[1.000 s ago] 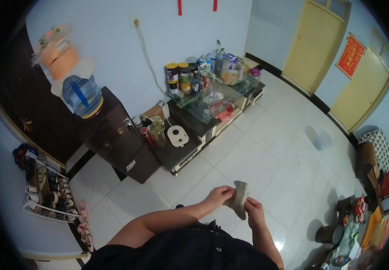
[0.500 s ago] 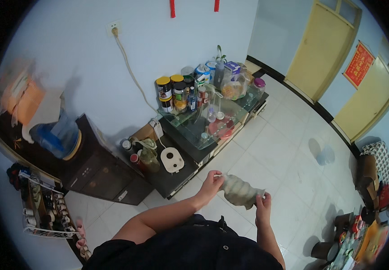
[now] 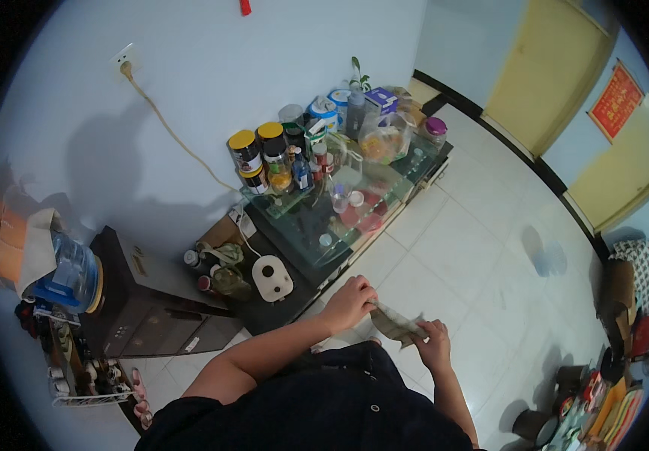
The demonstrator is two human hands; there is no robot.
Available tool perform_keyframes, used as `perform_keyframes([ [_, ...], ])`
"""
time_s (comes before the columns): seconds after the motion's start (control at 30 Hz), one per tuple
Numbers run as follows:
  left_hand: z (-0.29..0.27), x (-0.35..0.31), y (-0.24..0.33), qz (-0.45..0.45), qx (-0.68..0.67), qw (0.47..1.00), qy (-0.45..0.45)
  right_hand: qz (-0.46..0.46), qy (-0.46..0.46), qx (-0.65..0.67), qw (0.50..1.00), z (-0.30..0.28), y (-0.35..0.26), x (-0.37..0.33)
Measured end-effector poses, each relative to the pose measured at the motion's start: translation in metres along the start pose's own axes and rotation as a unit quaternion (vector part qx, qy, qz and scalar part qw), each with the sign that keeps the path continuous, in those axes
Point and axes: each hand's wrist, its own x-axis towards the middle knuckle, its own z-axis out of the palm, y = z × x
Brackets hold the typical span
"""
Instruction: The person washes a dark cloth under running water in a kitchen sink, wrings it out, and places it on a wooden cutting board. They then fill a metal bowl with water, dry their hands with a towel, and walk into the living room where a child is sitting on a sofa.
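Note:
A grey-green cloth [image 3: 393, 325] is stretched between my two hands, in front of my body and above the tiled floor. My left hand [image 3: 350, 304] pinches its left end with the fingers closed. At the other end my right hand [image 3: 435, 346] grips the cloth's right edge, fingers bent around it. The cloth looks narrow and doubled over, its lower edge slanting down toward the right hand. Nearest to my left hand is the corner of a low black cabinet with a white device [image 3: 272, 278] on it.
A glass-topped cabinet [image 3: 302, 233] along the wall carries jars, bottles and a plastic bag [image 3: 386, 139]. To the left stand a dark water dispenser [image 3: 160, 301] with a blue bottle [image 3: 69, 270] and a shoe rack [image 3: 87, 368]. Stools and colourful packages [image 3: 602, 406] are at the lower right.
The cloth was spread wide and flat; now it is narrower and folded over. My hands have come closer together. The view has shifted, so the cabinet sits further left.

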Motion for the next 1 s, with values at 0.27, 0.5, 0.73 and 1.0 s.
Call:
perform_keyframes([
  [0.27, 0.019, 0.096, -0.014, -0.218, -0.216, 0.951, -0.049, 0.194, -0.11, 0.607, 0.763, -0.051, 0.057, 0.12],
  [0.5, 0.052, 0.152, -0.026, -0.243, -0.286, 0.925, 0.062, 0.161, -0.267, 0.629, 0.712, -0.071, 0.076, 0.182],
  [0.73, 0.064, 0.164, -0.069, -0.266, -0.403, 0.875, 0.042, 0.288, -0.212, 0.666, 0.654, -0.068, 0.104, 0.197],
  [1.0, 0.044, 0.198, -0.119, -0.419, -0.461, 0.782, -0.02, 0.274, -0.105, 0.722, 0.627, -0.074, 0.105, 0.205],
])
